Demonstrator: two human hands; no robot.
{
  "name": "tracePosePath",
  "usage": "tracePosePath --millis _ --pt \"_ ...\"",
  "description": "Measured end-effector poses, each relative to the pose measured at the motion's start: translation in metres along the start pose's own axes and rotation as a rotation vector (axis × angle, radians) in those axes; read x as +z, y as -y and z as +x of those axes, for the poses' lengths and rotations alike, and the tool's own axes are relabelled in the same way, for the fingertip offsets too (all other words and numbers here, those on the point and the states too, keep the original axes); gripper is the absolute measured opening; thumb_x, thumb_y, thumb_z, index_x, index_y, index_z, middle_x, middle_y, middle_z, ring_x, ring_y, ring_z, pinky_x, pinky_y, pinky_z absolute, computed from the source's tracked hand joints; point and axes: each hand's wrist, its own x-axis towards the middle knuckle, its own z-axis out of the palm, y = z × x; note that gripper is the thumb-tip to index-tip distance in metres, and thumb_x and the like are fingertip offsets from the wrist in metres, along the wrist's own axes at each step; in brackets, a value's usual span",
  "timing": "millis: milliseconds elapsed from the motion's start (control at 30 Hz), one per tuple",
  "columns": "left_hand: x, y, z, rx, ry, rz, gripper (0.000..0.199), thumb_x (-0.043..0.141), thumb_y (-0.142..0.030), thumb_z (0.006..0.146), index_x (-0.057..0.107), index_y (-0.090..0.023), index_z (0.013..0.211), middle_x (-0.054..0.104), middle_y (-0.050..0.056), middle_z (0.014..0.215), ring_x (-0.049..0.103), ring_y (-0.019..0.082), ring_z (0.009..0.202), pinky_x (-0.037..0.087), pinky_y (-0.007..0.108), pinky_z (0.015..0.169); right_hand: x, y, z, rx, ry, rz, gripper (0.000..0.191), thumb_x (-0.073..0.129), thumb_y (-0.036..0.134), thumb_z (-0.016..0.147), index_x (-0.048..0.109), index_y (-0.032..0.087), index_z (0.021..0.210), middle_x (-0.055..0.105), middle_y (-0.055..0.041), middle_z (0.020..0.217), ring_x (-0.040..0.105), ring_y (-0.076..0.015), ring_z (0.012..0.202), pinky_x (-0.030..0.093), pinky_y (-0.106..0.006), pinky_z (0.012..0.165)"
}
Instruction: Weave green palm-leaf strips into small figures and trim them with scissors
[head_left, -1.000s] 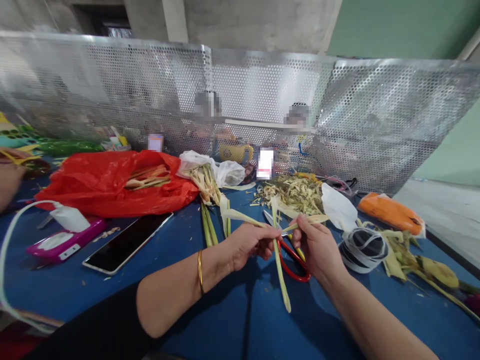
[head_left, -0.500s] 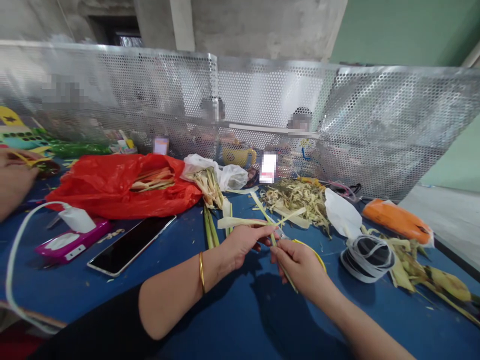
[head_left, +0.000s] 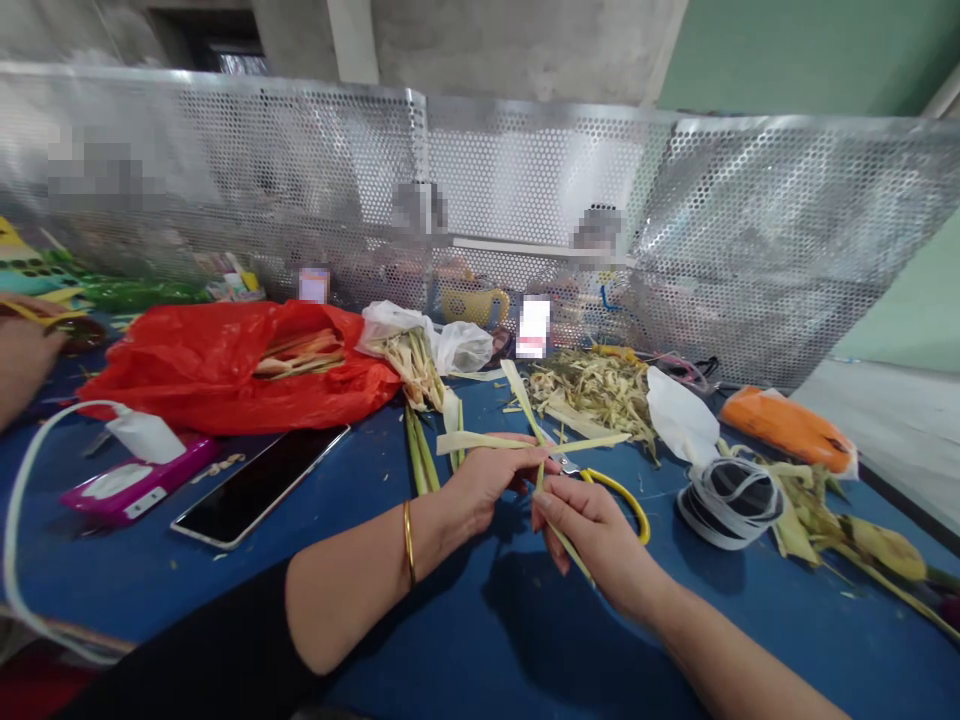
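My left hand (head_left: 499,480), a gold bangle at its wrist, pinches pale green leaf strips (head_left: 592,443) where they cross. One strip runs left to right, another slants up and away from the fingers. Close beside it, my right hand (head_left: 589,525) is closed on the lower end of a strip, which trails down past the palm. Yellow-handled scissors (head_left: 634,505) show just beyond my right hand, partly covered by the fingers and strips. Green stalks (head_left: 421,455) lie on the table left of my left hand.
A perforated metal screen (head_left: 540,170) stands behind the blue table. Leaf scraps (head_left: 600,395) lie ahead, a wound white coil (head_left: 731,505) to the right. Leftward are a red bag (head_left: 180,360), a phone (head_left: 262,485), a purple power strip (head_left: 142,480) and another person's hand (head_left: 30,350).
The right-pointing strip has swung from an upward slant to nearly level. My right hand has shifted slightly left, and more of the yellow scissor handle shows. The view has tilted a little.
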Motion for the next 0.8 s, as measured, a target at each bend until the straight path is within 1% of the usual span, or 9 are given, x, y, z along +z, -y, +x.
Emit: tracePosePath --millis 67,167,267,333,367,467,567,700,800 --pt "-0.001 0.001 0.000 -0.052 0.017 -0.005 0.022 0.076 -0.031 0.060 0.064 -0.013 0.065 0.065 0.003 0.066 0.054 0.011 0.054 0.037 0.022 0.049 0.000 0.000 -0.002 -0.055 0.006 -0.224 0.037 0.042 0.048 0.089 0.049 0.020 0.066 0.045 0.0051 0.043 0.042 -0.0098 0.038 0.030 -0.021 0.043" --pt "-0.003 0.003 0.003 -0.094 0.063 -0.025 0.024 0.077 -0.033 0.061 0.066 -0.013 0.068 0.067 0.005 0.069 0.058 0.012 0.059 0.041 0.022 0.053 -0.006 0.002 -0.005 -0.293 -0.076 -0.724 0.033 0.041 0.039 0.092 0.052 0.020 0.067 0.054 0.0003 0.055 0.049 -0.0124 0.049 0.031 -0.023 0.049" --pt "-0.006 0.002 0.005 -0.105 0.067 -0.047 0.029 0.072 -0.040 0.067 0.067 -0.012 0.076 0.068 0.006 0.073 0.059 0.012 0.063 0.042 0.021 0.055 -0.022 0.008 -0.005 -0.495 -0.352 -0.992 0.030 0.039 0.034 0.095 0.059 0.020 0.079 0.063 -0.0048 0.071 0.056 -0.0161 0.064 0.036 -0.026 0.060" --pt "-0.007 0.001 0.006 -0.137 0.064 -0.033 0.036 0.069 -0.046 0.071 0.068 -0.012 0.082 0.069 0.007 0.075 0.060 0.012 0.063 0.041 0.021 0.054 -0.035 0.010 -0.001 -0.519 -0.545 -1.090 0.024 0.042 0.033 0.094 0.061 0.018 0.093 0.066 -0.0094 0.089 0.059 -0.0208 0.081 0.038 -0.030 0.073" --pt "-0.008 0.000 0.006 -0.146 0.057 -0.022 0.038 0.068 -0.048 0.071 0.069 -0.012 0.085 0.069 0.008 0.076 0.060 0.012 0.064 0.041 0.021 0.054 -0.040 0.010 0.002 -0.503 -0.573 -1.149 0.023 0.045 0.033 0.093 0.061 0.018 0.098 0.066 -0.0112 0.096 0.058 -0.0233 0.088 0.038 -0.033 0.078" --pt "-0.006 -0.002 0.005 -0.134 0.027 0.029 0.036 0.074 -0.043 0.065 0.070 -0.011 0.083 0.067 0.005 0.069 0.058 0.011 0.059 0.040 0.021 0.053 -0.047 0.006 0.008 -0.389 -0.409 -1.223 0.021 0.046 0.032 0.093 0.062 0.019 0.090 0.067 -0.0064 0.082 0.059 -0.0212 0.080 0.037 -0.033 0.079" --pt "-0.003 0.002 0.005 -0.109 -0.018 0.052 0.027 0.079 -0.032 0.059 0.068 -0.011 0.071 0.057 -0.001 0.053 0.048 0.008 0.047 0.035 0.021 0.047 -0.038 0.002 0.008 -0.337 -0.247 -1.182 0.031 0.039 0.029 0.096 0.058 0.019 0.074 0.062 -0.0016 0.063 0.055 -0.0156 0.062 0.036 -0.030 0.073" --pt "-0.001 0.009 0.007 -0.066 -0.062 0.058 0.020 0.077 -0.026 0.060 0.065 -0.011 0.061 0.052 -0.002 0.047 0.043 0.006 0.043 0.033 0.020 0.046 -0.026 0.003 0.002 -0.354 -0.191 -1.068 0.030 0.041 0.027 0.093 0.056 0.019 0.068 0.059 -0.0012 0.060 0.051 -0.0146 0.060 0.034 -0.027 0.066" --pt "-0.003 0.008 0.008 -0.099 -0.020 0.087 0.020 0.077 -0.028 0.060 0.066 -0.011 0.065 0.052 -0.003 0.048 0.044 0.006 0.043 0.034 0.021 0.047 -0.029 0.004 0.004 -0.159 -0.202 -0.802 0.034 0.045 0.034 0.090 0.053 0.019 0.061 0.055 0.0008 0.055 0.047 -0.0126 0.054 0.029 -0.025 0.055"
